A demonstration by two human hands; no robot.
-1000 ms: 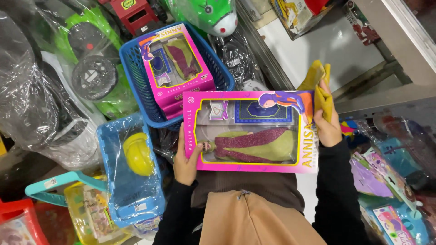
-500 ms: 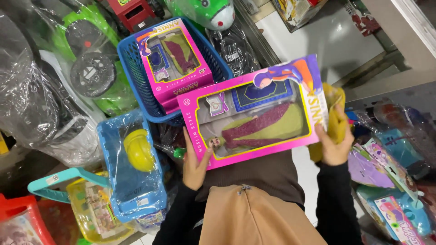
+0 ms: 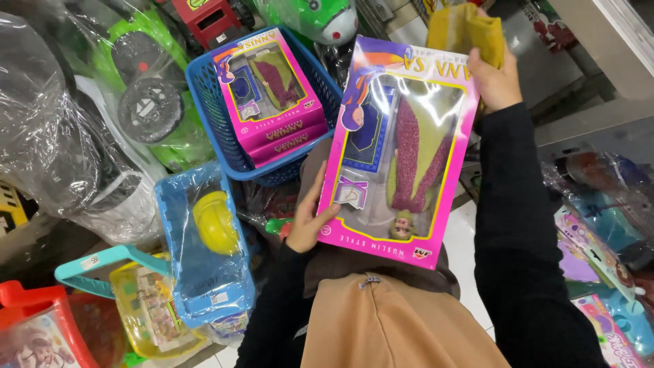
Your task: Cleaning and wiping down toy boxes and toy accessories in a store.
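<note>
I hold a pink windowed doll box [image 3: 398, 146] upright on end, its doll upside down behind the clear front. My left hand [image 3: 310, 221] grips its lower left edge. My right hand [image 3: 496, 76] holds its top right corner together with a yellow cloth [image 3: 469, 28]. Both arms wear black sleeves. Left of the box, a blue plastic basket [image 3: 219, 140] carries more pink doll boxes [image 3: 272, 92] stacked flat.
Plastic-wrapped toys crowd the floor: a green ride-on car [image 3: 146, 95], a blue box with a yellow helmet [image 3: 214, 221], a teal handle [image 3: 95, 262], a red toy [image 3: 30, 324]. Colourful packages [image 3: 599, 232] lie at right. A grey shelf [image 3: 579, 48] stands at the upper right.
The doll box has swung from lying level to standing on end. My right hand rose with the yellow cloth; my left hand stayed at the box's lower edge.
</note>
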